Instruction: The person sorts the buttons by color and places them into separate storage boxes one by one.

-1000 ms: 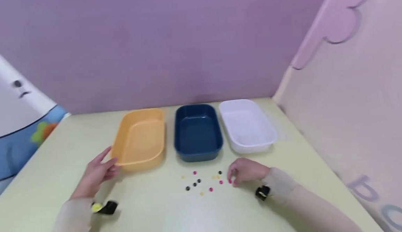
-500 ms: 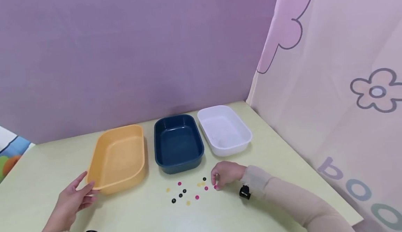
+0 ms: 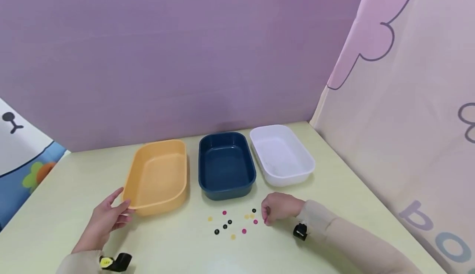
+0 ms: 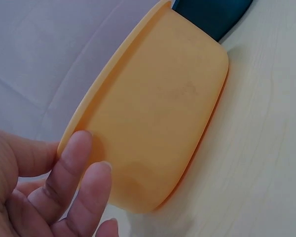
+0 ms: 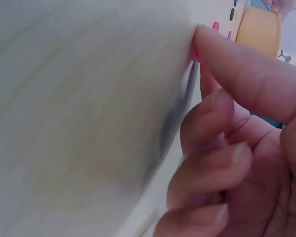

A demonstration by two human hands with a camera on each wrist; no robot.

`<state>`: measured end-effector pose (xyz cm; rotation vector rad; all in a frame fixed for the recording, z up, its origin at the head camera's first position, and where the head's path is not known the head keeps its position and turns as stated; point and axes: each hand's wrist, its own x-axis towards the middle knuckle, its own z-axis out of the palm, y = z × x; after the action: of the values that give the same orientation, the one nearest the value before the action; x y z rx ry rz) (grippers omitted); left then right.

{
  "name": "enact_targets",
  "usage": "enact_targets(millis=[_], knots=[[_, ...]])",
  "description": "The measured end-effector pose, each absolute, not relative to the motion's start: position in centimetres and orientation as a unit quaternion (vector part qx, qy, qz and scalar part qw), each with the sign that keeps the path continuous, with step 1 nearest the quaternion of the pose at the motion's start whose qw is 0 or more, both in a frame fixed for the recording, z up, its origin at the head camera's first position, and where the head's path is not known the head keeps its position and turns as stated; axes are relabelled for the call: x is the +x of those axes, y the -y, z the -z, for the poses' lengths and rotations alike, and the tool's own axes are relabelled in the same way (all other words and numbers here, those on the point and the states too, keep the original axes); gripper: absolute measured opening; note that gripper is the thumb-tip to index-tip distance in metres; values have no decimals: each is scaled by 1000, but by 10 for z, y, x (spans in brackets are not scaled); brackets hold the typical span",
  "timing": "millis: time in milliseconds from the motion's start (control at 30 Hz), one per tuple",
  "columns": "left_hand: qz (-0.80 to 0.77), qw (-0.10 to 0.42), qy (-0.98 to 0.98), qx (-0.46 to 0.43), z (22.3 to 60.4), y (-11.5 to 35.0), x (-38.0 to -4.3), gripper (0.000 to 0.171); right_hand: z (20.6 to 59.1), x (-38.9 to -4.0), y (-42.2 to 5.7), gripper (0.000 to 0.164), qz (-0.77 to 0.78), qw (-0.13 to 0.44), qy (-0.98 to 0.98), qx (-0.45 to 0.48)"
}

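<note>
Left hand [image 3: 105, 218] flat, fingers straight, touching orange tray [image 3: 157, 176] corner. Right hand [image 3: 279, 207] curled, fingertip pinning pink button [image 5: 194, 53] on table [image 3: 334, 183]. No legible writing.

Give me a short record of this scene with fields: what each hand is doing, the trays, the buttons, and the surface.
left hand: left hand with straight fingers touching the near corner of the orange tray
right hand: right hand with fingers curled, fingertip pressing a pink button on the table
trays: orange tray, navy tray, white tray in a row, left to right
loose buttons: pink, yellow and black buttons scattered in front of the navy tray
surface: pale green table
backdrop: purple wall
</note>
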<state>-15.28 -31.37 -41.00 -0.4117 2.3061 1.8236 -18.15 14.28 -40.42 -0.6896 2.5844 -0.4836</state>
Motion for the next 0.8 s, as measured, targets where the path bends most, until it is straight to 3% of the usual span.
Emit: enact_targets(millis=[367,800], knots=[[-626,75,-764,-135,411,304,-153,70,408,-181,-148,19,227,243,-909,-253],[-616,70,-773,-132,404,293,-157,69,398,-174,-161,16,246,231,-907,-252]])
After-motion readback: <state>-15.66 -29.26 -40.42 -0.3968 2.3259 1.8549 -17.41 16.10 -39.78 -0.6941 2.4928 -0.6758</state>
